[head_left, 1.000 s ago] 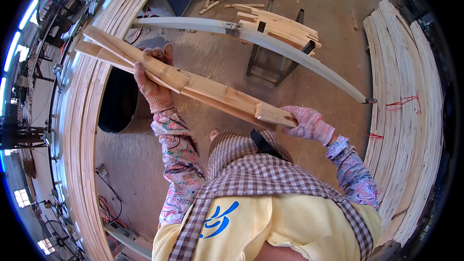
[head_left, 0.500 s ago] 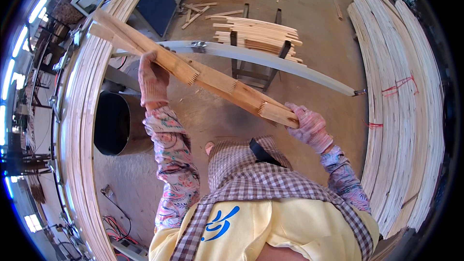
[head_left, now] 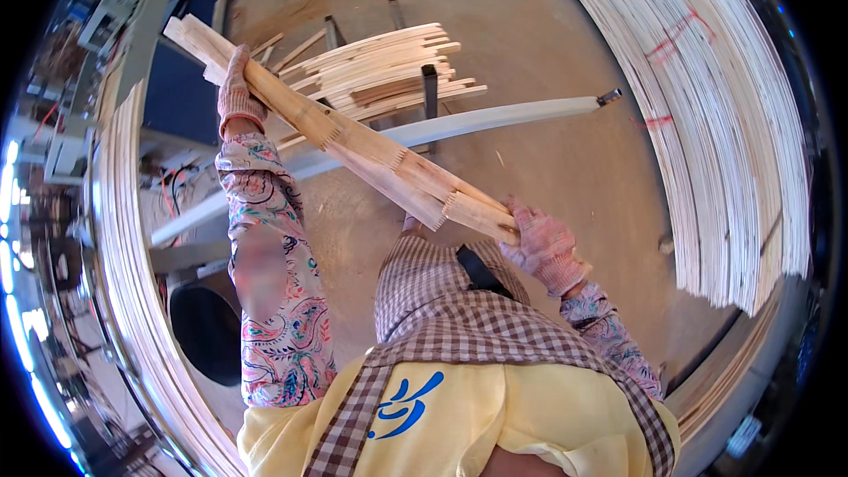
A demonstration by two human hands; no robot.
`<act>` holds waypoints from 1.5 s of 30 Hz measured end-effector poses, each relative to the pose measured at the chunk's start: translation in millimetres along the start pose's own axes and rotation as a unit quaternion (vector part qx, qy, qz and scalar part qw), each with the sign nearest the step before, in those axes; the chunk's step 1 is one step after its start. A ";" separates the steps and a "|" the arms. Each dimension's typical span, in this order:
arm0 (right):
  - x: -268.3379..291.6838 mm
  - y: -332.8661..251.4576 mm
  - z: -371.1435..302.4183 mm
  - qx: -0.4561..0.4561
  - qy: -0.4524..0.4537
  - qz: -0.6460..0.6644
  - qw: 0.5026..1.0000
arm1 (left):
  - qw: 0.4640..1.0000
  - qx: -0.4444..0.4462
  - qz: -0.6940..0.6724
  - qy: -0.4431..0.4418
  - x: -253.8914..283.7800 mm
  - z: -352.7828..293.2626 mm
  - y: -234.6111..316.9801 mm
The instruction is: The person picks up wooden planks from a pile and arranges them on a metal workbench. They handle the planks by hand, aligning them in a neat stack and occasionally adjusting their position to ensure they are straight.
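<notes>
Head view: a long bundle of pale finger-jointed wooden slats (head_left: 353, 137), stiff yet loose and slippable, is clasped near both ends by the gloved left hand (head_left: 237, 93) and gloved right hand (head_left: 543, 247), fingers wrapped round it.

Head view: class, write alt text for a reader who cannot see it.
Two gloved hands, left and right, hold a bundle of wooden slats slanted above a concrete floor. Behind it sits a rack of slats; stacked boards curve along the right.
</notes>
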State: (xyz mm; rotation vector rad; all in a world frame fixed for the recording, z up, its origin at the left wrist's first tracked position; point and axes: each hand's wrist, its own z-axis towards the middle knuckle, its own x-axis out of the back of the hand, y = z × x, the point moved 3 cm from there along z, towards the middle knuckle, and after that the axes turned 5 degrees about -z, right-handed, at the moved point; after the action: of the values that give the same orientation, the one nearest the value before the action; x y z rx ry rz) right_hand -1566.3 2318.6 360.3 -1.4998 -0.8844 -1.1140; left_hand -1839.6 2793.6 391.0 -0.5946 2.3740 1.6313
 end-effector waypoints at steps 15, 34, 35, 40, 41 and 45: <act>-77.8 12.6 9.6 -0.237 -0.175 0.186 0.938 | 0.899 -0.101 0.426 0.000 -143.3 36.8 -80.7; -130.8 33.4 -21.8 -0.313 -0.067 0.242 0.916 | 0.948 0.218 0.218 -0.082 -106.5 56.0 -239.7; -106.1 42.6 -28.1 -0.257 -0.032 0.252 0.932 | 0.967 0.108 0.217 -0.078 -110.3 68.0 -216.3; -41.6 93.5 -81.8 -0.444 -0.130 0.219 0.859 | 0.965 0.030 0.169 -0.198 -206.0 6.9 -134.2; -19.7 93.8 -76.0 -0.448 -0.117 0.253 0.849 | 0.966 0.017 0.153 -0.207 -211.5 -8.6 -128.1; 29.6 89.3 -32.4 -0.418 -0.014 0.267 0.868 | 0.956 0.030 0.059 -0.287 -231.9 -85.0 -133.0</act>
State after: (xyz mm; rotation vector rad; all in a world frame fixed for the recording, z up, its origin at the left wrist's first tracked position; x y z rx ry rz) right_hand -1480.6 2268.1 363.5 -2.2796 0.0896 -1.0896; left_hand -1568.2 2723.0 398.7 0.0447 2.0376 1.5042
